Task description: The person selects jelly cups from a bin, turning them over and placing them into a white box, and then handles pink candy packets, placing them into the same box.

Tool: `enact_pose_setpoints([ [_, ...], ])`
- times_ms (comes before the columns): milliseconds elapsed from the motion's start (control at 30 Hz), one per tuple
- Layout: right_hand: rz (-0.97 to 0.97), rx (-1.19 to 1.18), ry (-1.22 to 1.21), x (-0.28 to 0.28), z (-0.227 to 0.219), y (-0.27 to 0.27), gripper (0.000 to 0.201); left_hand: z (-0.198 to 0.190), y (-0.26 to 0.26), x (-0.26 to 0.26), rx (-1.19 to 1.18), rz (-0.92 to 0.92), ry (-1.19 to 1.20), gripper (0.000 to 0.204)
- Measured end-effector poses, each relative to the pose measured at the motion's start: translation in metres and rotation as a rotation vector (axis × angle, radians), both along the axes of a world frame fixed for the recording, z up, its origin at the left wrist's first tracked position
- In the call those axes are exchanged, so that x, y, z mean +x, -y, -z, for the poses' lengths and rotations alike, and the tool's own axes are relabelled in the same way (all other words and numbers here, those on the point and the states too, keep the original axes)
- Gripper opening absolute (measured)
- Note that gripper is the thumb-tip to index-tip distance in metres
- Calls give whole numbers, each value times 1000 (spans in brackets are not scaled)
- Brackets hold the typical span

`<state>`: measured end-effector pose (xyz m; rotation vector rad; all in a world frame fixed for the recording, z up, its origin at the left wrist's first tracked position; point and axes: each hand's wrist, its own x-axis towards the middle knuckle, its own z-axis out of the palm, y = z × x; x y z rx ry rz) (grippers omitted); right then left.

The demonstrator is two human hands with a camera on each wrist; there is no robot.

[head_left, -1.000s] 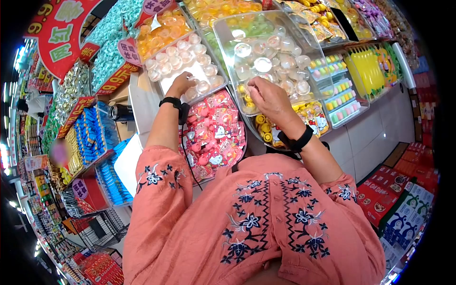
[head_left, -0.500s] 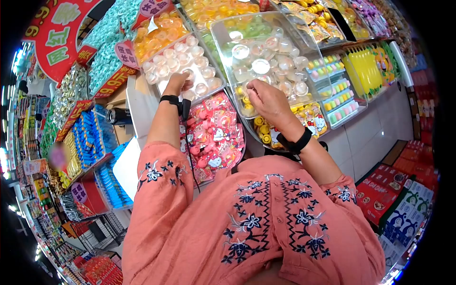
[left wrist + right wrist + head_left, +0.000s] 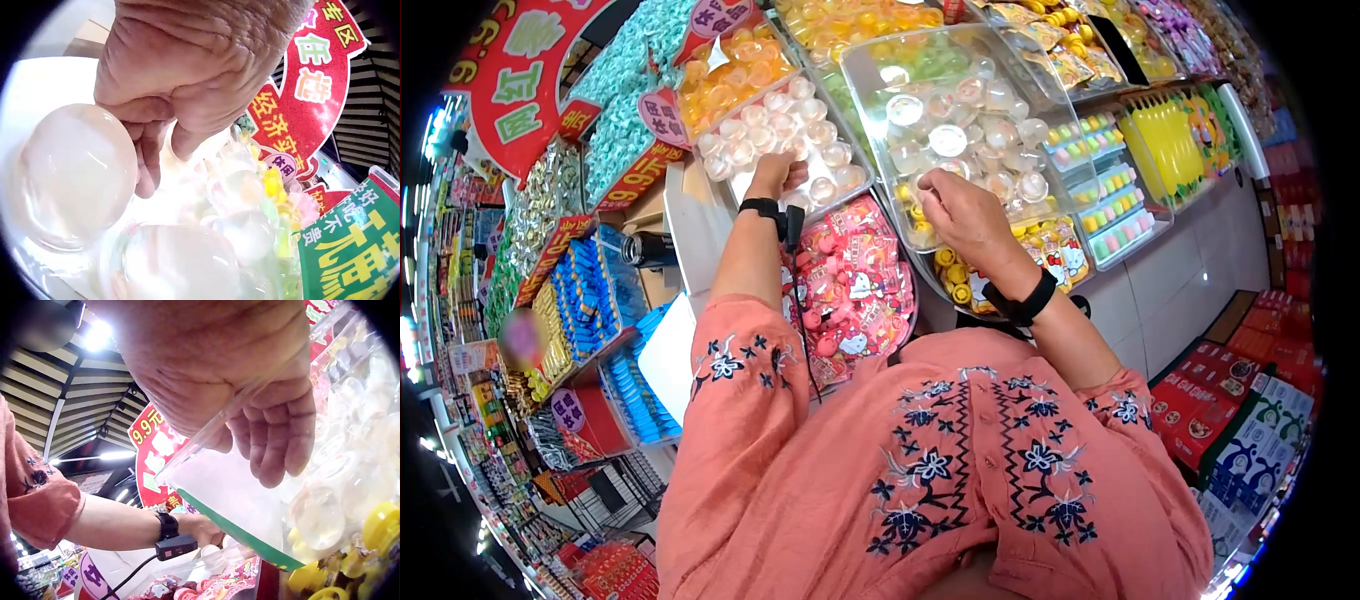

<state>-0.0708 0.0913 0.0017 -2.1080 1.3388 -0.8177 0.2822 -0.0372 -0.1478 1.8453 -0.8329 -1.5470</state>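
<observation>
My left hand (image 3: 774, 176) reaches down into a tray (image 3: 847, 200) of clear, pale jelly cups (image 3: 765, 128). In the left wrist view its thumb and fingers bend down among the cups, with a large round jelly cup (image 3: 81, 175) close beside them. Glare washes out the fingertips, so I cannot tell whether a cup is pinched there. My right hand (image 3: 968, 212) grips the near left edge of a clear plastic bin (image 3: 897, 160). Its fingers (image 3: 272, 440) hang curled inside the clear wall, beside more jelly cups (image 3: 319, 515).
Pink candy packets (image 3: 855, 290) fill a bin nearest my body. Orange jelly cups (image 3: 735, 75) lie behind the left tray. Yellow-capped packets (image 3: 960, 275) sit under the right hand, and pastel candy trays (image 3: 1115, 185) stand farther right. A black bottle (image 3: 648, 248) is at the left.
My left hand has shifted slightly left and lower among the jelly cups in the same tray. The right hand stays at the bin's edge, almost unmoved.
</observation>
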Motion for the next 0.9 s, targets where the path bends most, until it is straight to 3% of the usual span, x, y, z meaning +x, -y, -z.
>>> enact_pose_setpoints([
  [200, 1, 29, 21, 0, -1, -1, 17, -2, 2, 6, 57, 111, 43, 35],
  [333, -17, 124, 113, -7, 3, 8, 20, -17, 0, 4, 50, 157, 389, 45],
  [400, -16, 121, 128, -15, 10, 20, 23, -31, -8, -1, -102, 94, 477, 46],
  [467, -8, 22, 80, -26, 18, 36, 25, -56, -23, -7, -198, 39, 389, 50],
  [633, -70, 59, -226, -46, 23, 56, 37, -121, -69, -46, -416, -41, 180, 56],
  [733, -129, 203, -362, -40, 31, 61, 39, -138, -101, -74, -488, -43, 85, 50],
  [833, -199, 200, -440, -37, 45, 69, 41, -146, -129, -98, -471, -16, 2, 48],
  [900, -236, 271, -556, -31, 26, 67, 49, -145, -143, -106, -485, -21, -44, 47],
])
